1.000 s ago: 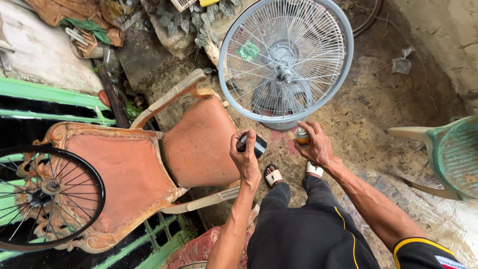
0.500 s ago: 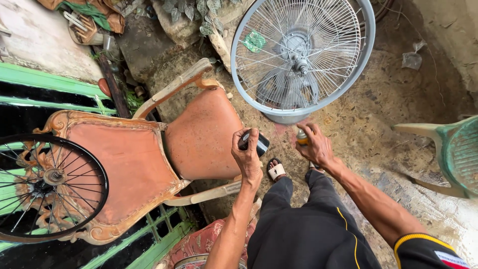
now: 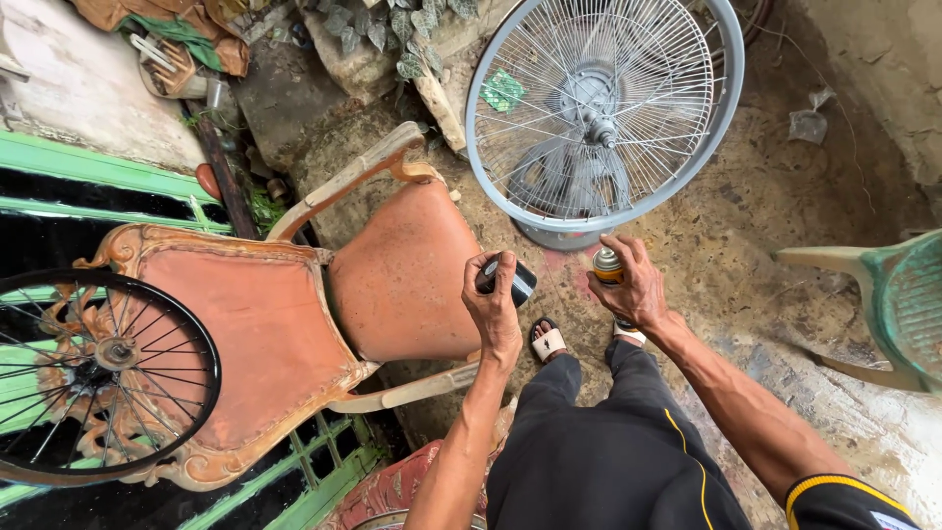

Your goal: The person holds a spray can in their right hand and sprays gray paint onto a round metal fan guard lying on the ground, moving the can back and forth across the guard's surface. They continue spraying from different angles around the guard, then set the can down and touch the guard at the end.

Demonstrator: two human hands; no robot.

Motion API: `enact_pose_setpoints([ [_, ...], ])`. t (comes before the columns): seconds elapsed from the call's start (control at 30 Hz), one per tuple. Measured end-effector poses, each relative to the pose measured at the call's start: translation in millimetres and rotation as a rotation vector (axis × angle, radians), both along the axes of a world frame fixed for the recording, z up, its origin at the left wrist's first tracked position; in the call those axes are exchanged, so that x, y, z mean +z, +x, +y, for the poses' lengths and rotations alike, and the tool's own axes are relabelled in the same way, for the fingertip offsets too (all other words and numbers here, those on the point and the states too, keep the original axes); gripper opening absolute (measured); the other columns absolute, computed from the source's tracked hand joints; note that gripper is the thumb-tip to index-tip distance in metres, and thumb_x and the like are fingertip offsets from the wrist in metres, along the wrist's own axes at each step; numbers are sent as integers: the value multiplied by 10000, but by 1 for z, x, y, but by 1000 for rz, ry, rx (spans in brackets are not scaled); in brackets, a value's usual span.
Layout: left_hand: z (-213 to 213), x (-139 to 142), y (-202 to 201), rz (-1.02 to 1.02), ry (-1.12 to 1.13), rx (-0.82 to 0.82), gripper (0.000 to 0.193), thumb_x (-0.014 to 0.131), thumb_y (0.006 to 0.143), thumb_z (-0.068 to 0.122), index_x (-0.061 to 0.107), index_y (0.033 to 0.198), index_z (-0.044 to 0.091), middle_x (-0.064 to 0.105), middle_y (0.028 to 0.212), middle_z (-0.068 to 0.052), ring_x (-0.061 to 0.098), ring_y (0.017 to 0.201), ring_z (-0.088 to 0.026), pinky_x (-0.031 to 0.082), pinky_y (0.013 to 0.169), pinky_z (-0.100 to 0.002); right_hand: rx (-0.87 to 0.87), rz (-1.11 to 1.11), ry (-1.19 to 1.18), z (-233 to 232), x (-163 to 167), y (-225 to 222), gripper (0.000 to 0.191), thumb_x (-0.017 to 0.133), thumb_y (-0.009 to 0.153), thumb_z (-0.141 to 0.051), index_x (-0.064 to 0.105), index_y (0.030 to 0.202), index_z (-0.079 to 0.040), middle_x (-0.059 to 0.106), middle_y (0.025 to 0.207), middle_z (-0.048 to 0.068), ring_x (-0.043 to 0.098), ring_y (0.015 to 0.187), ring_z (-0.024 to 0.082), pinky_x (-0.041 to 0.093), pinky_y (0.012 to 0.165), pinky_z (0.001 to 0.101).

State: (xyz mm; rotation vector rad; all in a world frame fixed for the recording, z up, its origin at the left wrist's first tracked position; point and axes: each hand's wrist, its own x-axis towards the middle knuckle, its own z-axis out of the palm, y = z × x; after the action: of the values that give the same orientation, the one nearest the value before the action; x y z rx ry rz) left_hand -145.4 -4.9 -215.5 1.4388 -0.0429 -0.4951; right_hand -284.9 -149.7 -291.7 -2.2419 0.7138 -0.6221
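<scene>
Fan (image 3: 601,118) further right now — spray can (image 3: 607,265), perhaps, in right hand (image 3: 633,287).

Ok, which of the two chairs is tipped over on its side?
The orange upholstered armchair with the carved wooden frame, lying by the left hand. The green plastic chair at the right edge stands apart, only partly in view.

Looks like a cluttered backyard repair spot at someone's home: bare dirt ground (image 3: 775,196), a stripped fan cage (image 3: 601,113), an old orange armchair (image 3: 294,324) left of it, a bicycle wheel (image 3: 93,368) beyond the chair.
</scene>
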Motion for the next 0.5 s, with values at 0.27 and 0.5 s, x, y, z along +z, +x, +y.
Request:
enact_pose_setpoints([
  [0.27, 6, 3, 8, 17, -20, 12, 419, 805, 846, 406, 617, 976, 55, 606, 866, -35, 565, 753, -118, 518, 639, -286, 9, -46, -1, 10, 4, 15, 781, 861, 777, -212, 454, 1441, -162, 575, 1242, 186, 694, 1006, 350, 655, 794, 449],
  [0.5, 12, 7, 14, -7, -6, 14, 415, 804, 861, 404, 618, 969, 49, 604, 875, -35, 555, 760, -112, 513, 654, -276, -11, -135, -56, -1, 19, 68, 749, 847, 782, -159, 479, 1433, -138, 566, 1258, 217, 688, 1005, 356, 664, 788, 460],
])
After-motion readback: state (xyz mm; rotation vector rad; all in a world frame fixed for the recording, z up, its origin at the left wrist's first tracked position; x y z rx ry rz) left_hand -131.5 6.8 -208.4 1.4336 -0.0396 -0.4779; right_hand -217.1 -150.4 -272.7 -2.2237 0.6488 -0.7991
